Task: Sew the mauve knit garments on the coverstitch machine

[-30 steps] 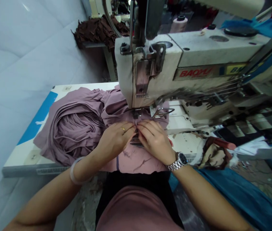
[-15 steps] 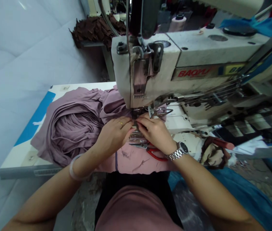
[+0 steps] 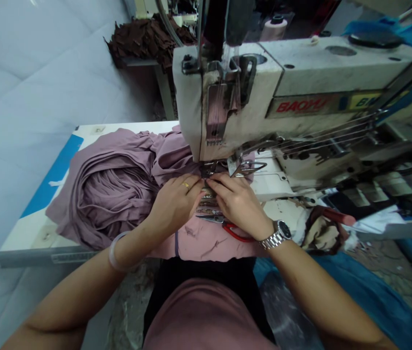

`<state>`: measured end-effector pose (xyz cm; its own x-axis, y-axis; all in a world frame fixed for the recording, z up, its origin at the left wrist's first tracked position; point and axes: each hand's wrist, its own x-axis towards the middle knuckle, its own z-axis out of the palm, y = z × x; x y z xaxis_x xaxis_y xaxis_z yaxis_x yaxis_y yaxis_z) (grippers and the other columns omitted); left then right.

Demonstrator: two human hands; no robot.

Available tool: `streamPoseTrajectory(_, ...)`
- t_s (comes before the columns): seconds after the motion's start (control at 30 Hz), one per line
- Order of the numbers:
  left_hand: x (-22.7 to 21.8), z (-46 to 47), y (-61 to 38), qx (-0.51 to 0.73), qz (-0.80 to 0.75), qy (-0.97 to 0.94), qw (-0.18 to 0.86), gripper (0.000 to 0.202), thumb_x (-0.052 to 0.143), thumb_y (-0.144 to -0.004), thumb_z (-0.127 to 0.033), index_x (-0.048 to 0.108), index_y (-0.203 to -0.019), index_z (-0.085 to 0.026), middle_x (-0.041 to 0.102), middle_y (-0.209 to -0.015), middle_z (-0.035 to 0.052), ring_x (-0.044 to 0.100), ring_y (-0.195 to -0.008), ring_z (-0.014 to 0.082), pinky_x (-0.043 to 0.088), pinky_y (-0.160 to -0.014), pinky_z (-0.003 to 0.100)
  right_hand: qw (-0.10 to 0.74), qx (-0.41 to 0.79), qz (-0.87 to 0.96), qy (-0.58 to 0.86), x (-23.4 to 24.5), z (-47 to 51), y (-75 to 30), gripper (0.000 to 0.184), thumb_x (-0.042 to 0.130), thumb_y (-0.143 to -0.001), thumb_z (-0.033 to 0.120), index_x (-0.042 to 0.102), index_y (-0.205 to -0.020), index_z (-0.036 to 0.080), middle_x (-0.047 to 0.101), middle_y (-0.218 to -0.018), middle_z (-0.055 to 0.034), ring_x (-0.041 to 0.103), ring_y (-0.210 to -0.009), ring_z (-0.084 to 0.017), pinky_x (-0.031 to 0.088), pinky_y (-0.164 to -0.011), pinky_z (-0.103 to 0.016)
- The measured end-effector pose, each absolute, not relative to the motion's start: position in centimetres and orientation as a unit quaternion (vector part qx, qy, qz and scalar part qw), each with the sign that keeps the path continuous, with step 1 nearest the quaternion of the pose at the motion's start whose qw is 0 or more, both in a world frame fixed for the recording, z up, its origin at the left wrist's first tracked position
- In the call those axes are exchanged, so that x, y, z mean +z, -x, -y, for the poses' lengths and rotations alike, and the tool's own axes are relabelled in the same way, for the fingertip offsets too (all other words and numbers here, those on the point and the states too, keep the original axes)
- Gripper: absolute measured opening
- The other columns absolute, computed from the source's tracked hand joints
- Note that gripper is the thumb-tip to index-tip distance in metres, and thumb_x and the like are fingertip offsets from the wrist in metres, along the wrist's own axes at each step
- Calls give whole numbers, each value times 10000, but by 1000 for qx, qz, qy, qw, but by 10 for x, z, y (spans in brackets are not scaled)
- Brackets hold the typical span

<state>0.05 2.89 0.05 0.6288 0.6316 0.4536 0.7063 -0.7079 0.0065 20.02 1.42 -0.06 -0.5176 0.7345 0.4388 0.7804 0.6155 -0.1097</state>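
My left hand (image 3: 177,197) and my right hand (image 3: 238,199) meet tip to tip just in front of the presser foot (image 3: 209,169) of a sewing machine (image 3: 228,112). Both have bent, closed fingers pressing on mauve fabric (image 3: 171,155), whose edge is mostly hidden beneath them. A large folded heap of the same fabric (image 3: 111,189) lies to the left of my left hand. Under my right palm, red-handled scissors (image 3: 235,232) rest on pink cloth (image 3: 206,245) along the table's front edge, their blades pointing left.
A wire guard (image 3: 251,168) juts out right of the needle area. Cloth scraps (image 3: 320,233) hang at the table's right side. Brown fabric pieces (image 3: 147,41) are piled on another table behind, and a thread cone (image 3: 274,29) stands beyond the machine. A tiled wall (image 3: 38,87) is on the left.
The camera view has shifted slightly, so the machine appears a little further right. Both hands stay at the presser foot, with my right fingers slightly more spread over the fabric.
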Motion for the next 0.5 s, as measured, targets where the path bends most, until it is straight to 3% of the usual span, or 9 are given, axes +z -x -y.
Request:
streamPoseTrajectory(0.2,-2,-22,-7,-220,371,897,94,260,479,-979,-225,593,-1161,-78,666,-1133,133,627,-1043,256,502,-895,383,206,-117,889,392,-6,-12,-198,359,431,-922,75,588,-1237,8,616,-1223,-193,523,-1138,-276,503,-919,-405)
streamPoseTrajectory(0.3,6,-23,-4,-212,381,898,49,224,460,-989,-239,571,-1121,-96,666,-1038,112,639,-962,228,510,-837,348,225,-117,899,358,-7,-13,-209,350,450,-915,76,584,-1229,1,618,-1220,-200,535,-1136,-258,493,-943,-382)
streamPoseTrajectory(0.4,24,-51,22,-255,388,884,-46,209,446,-999,-285,565,-1087,-138,663,-988,66,631,-883,165,499,-786,284,239,-90,887,384,-3,-24,-229,328,462,-912,115,604,-1205,75,672,-1045,-140,588,-966,-229,499,-858,-372)
streamPoseTrajectory(0.5,38,-107,71,-290,501,813,-58,265,364,-1019,-280,574,-1103,-143,664,-988,38,588,-895,134,455,-826,273,252,-59,871,418,3,-49,-248,215,457,-914,152,666,-960,131,661,-826,-88,592,-821,-202,490,-749,-328)
